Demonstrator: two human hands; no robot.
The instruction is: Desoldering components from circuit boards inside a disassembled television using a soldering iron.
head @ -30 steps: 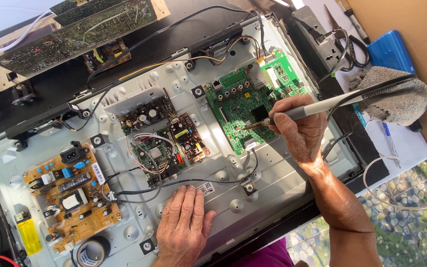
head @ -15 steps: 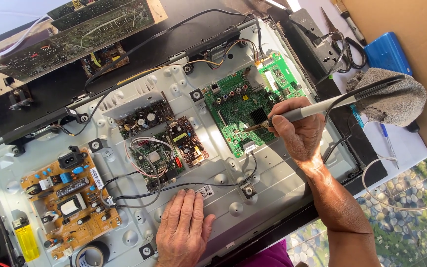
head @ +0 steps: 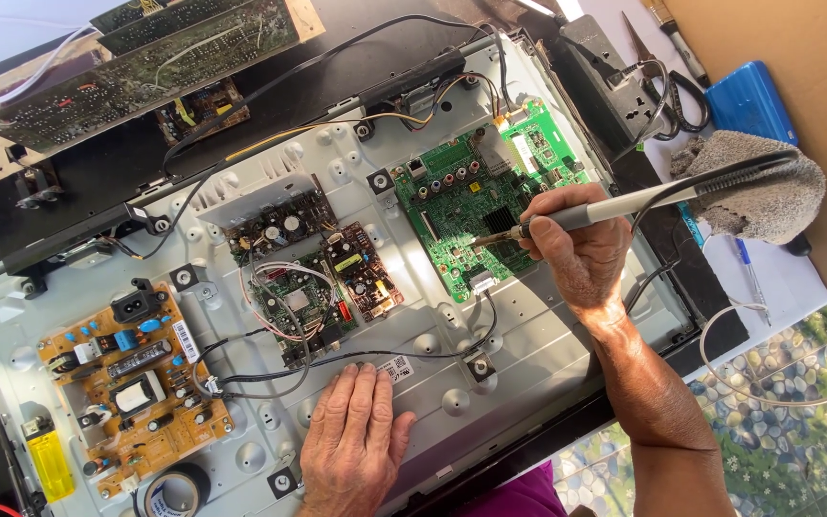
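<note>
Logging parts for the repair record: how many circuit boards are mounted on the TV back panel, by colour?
Green main board, under the soldering iron tip in the right hand: 1
Orange-brown power board: 1
Dark boards at centre: 3
Total: 5
Left hand rests flat on the panel.

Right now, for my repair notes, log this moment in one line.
right hand: holds soldering iron, tip on green circuit board | left hand: flat on metal panel
</note>
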